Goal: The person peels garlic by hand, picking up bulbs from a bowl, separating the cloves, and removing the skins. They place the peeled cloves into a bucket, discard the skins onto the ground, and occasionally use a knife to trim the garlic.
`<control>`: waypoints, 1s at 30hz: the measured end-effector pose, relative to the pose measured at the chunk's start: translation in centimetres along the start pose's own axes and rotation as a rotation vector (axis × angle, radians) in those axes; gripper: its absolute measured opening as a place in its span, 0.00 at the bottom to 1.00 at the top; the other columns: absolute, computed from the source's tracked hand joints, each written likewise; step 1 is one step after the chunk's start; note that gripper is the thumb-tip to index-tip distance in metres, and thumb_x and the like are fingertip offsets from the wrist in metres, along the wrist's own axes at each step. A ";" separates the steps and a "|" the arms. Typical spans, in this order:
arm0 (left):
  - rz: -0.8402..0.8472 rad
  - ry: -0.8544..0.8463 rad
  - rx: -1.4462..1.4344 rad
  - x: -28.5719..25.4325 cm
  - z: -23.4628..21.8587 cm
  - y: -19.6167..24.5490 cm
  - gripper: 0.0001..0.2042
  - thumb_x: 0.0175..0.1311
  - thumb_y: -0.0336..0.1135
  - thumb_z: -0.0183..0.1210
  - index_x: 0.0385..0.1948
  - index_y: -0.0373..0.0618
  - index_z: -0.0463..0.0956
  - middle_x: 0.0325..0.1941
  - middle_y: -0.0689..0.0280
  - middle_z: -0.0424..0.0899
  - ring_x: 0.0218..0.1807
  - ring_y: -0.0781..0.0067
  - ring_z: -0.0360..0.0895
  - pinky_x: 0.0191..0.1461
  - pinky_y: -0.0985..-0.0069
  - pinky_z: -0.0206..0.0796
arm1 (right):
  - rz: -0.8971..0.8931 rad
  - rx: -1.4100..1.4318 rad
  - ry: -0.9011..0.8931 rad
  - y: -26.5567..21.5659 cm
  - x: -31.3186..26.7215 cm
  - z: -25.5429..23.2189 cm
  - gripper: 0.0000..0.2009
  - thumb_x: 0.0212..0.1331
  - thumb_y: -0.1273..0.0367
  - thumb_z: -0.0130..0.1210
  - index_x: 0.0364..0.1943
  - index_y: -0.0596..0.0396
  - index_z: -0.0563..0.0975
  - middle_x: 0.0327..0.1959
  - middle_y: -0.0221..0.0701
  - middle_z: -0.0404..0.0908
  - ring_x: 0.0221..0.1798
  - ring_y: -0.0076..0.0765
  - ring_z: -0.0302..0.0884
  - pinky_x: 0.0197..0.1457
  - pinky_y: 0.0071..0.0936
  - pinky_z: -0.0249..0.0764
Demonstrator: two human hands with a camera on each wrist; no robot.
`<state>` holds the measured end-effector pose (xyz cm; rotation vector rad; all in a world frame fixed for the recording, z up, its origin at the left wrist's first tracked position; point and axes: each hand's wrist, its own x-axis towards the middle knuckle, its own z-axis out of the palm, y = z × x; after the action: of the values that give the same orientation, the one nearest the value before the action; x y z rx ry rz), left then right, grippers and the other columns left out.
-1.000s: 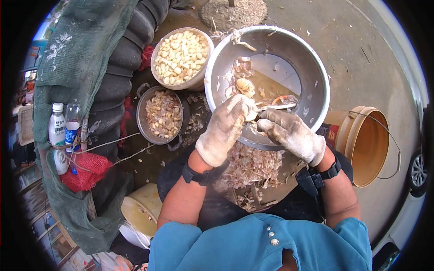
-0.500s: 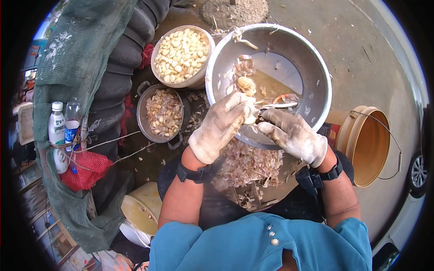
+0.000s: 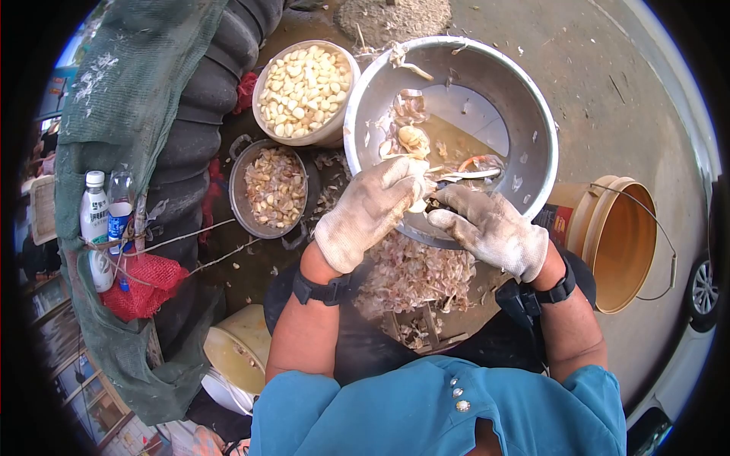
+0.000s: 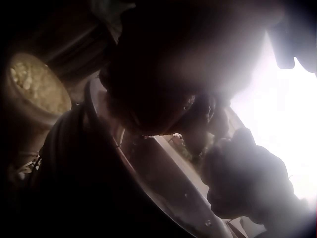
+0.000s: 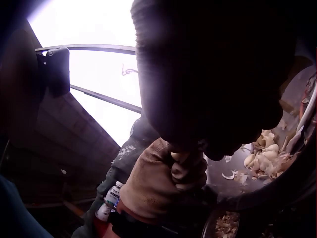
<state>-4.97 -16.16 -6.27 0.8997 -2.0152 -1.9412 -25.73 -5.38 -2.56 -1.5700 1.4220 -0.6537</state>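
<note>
The left hand [image 3: 372,216], in a pale, soiled knit glove, pinches a small cream-white garlic clove [image 3: 417,205] above the near side of a round grey metal basin [image 3: 534,106]. The right hand [image 3: 490,234], gloved alike, is just beside the clove, fingers bent towards it — whether they grip anything, I cannot tell. Inside the basin lie a pale yellowish garlic bulb [image 3: 413,141] and loose papery skins. Left of it stands a round whitish plastic tub [image 3: 332,139] full of peeled cloves — a smaller round metal pot [image 3: 236,199] sits nearer.
</note>
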 end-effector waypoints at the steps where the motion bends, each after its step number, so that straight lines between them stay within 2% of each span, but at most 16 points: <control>1: -0.015 0.004 -0.019 -0.1 0.0 0.0 0.15 0.73 0.38 0.49 0.52 0.39 0.76 0.46 0.67 0.81 0.45 0.81 0.75 0.49 0.82 0.66 | -0.017 -0.028 0.010 0.0 0.0 0.0 0.16 0.69 0.60 0.49 0.50 0.56 0.75 0.39 0.49 0.80 0.45 0.59 0.78 0.48 0.45 0.74; 2: -0.016 0.003 -0.019 -0.1 -0.2 0.1 0.15 0.73 0.38 0.49 0.52 0.39 0.76 0.46 0.67 0.81 0.45 0.81 0.75 0.49 0.82 0.66 | -0.016 -0.028 0.010 0.1 -0.1 0.1 0.16 0.69 0.60 0.49 0.50 0.56 0.75 0.39 0.49 0.80 0.45 0.59 0.78 0.48 0.45 0.74; 4: 0.177 -0.053 0.231 -0.1 -0.7 0.6 0.15 0.73 0.41 0.50 0.48 0.39 0.77 0.42 0.68 0.79 0.43 0.81 0.74 0.48 0.82 0.65 | -0.054 -0.041 0.028 0.5 -0.3 0.4 0.16 0.69 0.60 0.49 0.51 0.56 0.76 0.39 0.48 0.80 0.44 0.59 0.78 0.48 0.44 0.74; 5: 0.176 -0.054 0.231 0.0 -0.6 0.7 0.15 0.73 0.41 0.50 0.48 0.39 0.77 0.42 0.68 0.79 0.43 0.81 0.74 0.48 0.82 0.65 | -0.053 -0.040 0.028 0.5 -0.3 0.2 0.16 0.69 0.60 0.49 0.51 0.56 0.76 0.39 0.48 0.80 0.44 0.59 0.78 0.48 0.44 0.74; 8: 0.346 0.008 0.288 0.2 -0.2 1.4 0.15 0.73 0.43 0.50 0.44 0.40 0.76 0.40 0.69 0.78 0.42 0.82 0.72 0.47 0.81 0.65 | -0.065 -0.012 -0.025 0.4 -0.6 -0.3 0.16 0.68 0.62 0.49 0.54 0.55 0.76 0.44 0.48 0.80 0.47 0.58 0.78 0.51 0.44 0.74; 10: 0.156 -0.100 0.111 0.0 -0.3 2.6 0.16 0.74 0.44 0.48 0.47 0.39 0.76 0.41 0.69 0.77 0.43 0.80 0.72 0.49 0.81 0.65 | -0.022 0.020 -0.138 0.6 -0.9 -0.5 0.20 0.68 0.65 0.48 0.61 0.56 0.72 0.57 0.46 0.76 0.60 0.55 0.73 0.65 0.41 0.67; 11: 0.155 -0.102 0.111 0.0 -0.4 3.0 0.16 0.74 0.44 0.48 0.47 0.39 0.76 0.41 0.69 0.77 0.43 0.80 0.72 0.49 0.81 0.65 | -0.021 0.021 -0.137 0.8 -1.0 -0.6 0.20 0.68 0.65 0.48 0.61 0.56 0.72 0.57 0.46 0.76 0.60 0.55 0.73 0.65 0.41 0.67; 13: -0.075 -0.194 -0.101 0.0 -0.5 3.6 0.20 0.72 0.48 0.50 0.50 0.38 0.75 0.39 0.70 0.77 0.42 0.81 0.72 0.47 0.82 0.64 | -0.083 -0.032 -0.141 1.1 -1.1 -0.4 0.19 0.68 0.66 0.47 0.61 0.55 0.72 0.58 0.46 0.76 0.61 0.54 0.73 0.65 0.40 0.68; 17: 0.049 -0.195 -0.230 -0.1 -0.1 4.9 0.24 0.68 0.51 0.54 0.53 0.36 0.73 0.36 0.72 0.76 0.39 0.84 0.71 0.44 0.84 0.62 | -0.063 0.023 -0.104 0.9 -1.0 -0.7 0.19 0.69 0.64 0.48 0.61 0.53 0.73 0.59 0.45 0.76 0.61 0.54 0.73 0.65 0.40 0.68; 19: -0.164 -0.189 -0.463 -0.1 0.4 5.7 0.28 0.65 0.52 0.58 0.56 0.36 0.70 0.36 0.72 0.76 0.38 0.86 0.69 0.43 0.85 0.60 | -0.052 0.039 -0.071 0.3 -0.5 -1.1 0.20 0.68 0.65 0.47 0.63 0.53 0.71 0.56 0.45 0.76 0.56 0.53 0.75 0.59 0.41 0.72; 20: -0.164 -0.191 -0.462 -0.1 0.4 5.5 0.28 0.65 0.52 0.58 0.56 0.36 0.70 0.36 0.72 0.76 0.38 0.86 0.69 0.43 0.85 0.60 | -0.051 0.038 -0.070 -0.2 -0.4 -1.5 0.20 0.68 0.65 0.47 0.63 0.53 0.71 0.56 0.45 0.76 0.56 0.53 0.75 0.59 0.41 0.72; 22: -0.156 -0.185 -0.452 0.1 0.3 4.8 0.31 0.63 0.50 0.61 0.61 0.34 0.66 0.37 0.69 0.76 0.41 0.83 0.71 0.44 0.83 0.61 | 0.137 0.133 -0.124 -1.0 -0.2 -2.2 0.21 0.70 0.62 0.47 0.63 0.53 0.71 0.54 0.48 0.77 0.56 0.53 0.75 0.59 0.40 0.71; 26: -0.124 -0.148 -0.564 0.1 1.0 4.8 0.32 0.62 0.47 0.62 0.61 0.34 0.65 0.41 0.66 0.78 0.44 0.80 0.73 0.46 0.81 0.63 | 0.063 0.135 0.045 0.2 0.0 -0.7 0.22 0.71 0.60 0.47 0.65 0.53 0.70 0.50 0.48 0.79 0.54 0.53 0.77 0.59 0.38 0.71; 28: -0.088 -0.125 -0.434 0.0 0.9 4.9 0.29 0.62 0.43 0.62 0.60 0.35 0.65 0.45 0.64 0.79 0.47 0.78 0.74 0.51 0.79 0.65 | 0.098 0.308 0.077 0.1 0.2 -0.5 0.21 0.70 0.58 0.48 0.59 0.56 0.73 0.39 0.41 0.82 0.42 0.41 0.80 0.49 0.33 0.73; 29: -0.086 -0.125 -0.432 0.1 1.0 4.8 0.29 0.62 0.43 0.62 0.60 0.35 0.65 0.45 0.64 0.79 0.47 0.78 0.74 0.51 0.79 0.65 | 0.096 0.307 0.079 0.0 0.3 -0.8 0.21 0.70 0.58 0.48 0.59 0.56 0.73 0.39 0.41 0.82 0.42 0.41 0.80 0.49 0.33 0.73; 30: -0.085 -0.093 -0.455 0.2 1.0 4.6 0.26 0.63 0.40 0.61 0.58 0.35 0.67 0.47 0.63 0.79 0.49 0.77 0.75 0.53 0.78 0.65 | 0.257 0.372 0.030 -0.1 0.4 -1.3 0.20 0.70 0.57 0.49 0.55 0.57 0.75 0.35 0.36 0.79 0.37 0.33 0.76 0.44 0.29 0.71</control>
<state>-6.97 -15.60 -1.99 0.7999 -1.4917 -2.3862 -26.69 -6.07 -1.91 -1.0727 1.4008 -0.7388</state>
